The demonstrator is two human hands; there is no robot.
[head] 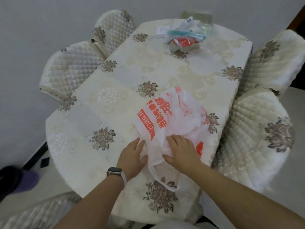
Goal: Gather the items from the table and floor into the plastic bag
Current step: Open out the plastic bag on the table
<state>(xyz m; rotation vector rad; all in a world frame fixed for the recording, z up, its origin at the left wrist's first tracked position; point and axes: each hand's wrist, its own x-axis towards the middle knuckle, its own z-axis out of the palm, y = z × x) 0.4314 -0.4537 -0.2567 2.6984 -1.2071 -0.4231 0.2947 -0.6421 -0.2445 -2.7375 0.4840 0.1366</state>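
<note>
Where the fingers meet the film, both hands lie flat. The left hand (132,156), a watch (115,172) at its wrist, rests with straight, close-set fingers on the near-left edge of the plastic bag (166,116). The right hand (179,151) presses the bag with fingers slightly spread; neither hand pinches anything. The bag's mouth is hidden under the right palm, and whether anything is inside cannot be told.

One handle loop trails back from between the hands toward the person. The crumpled white body, with orange-red print, stretches beyond the fingertips, so the long axis runs away from the hands, leaning slightly right.

The bag lies on the flowered tablecloth (115,80). Well beyond the hands, at the far end, sits a heap of items (183,37): a teal strip, a red-and-white packet and clear wrapping, all too blurred to identify.

Quilted chairs (71,63) flank the table. Left of the left forearm, a dark and purple shape (28,179) on the floor is indistinct and cut off by the frame edge.
</note>
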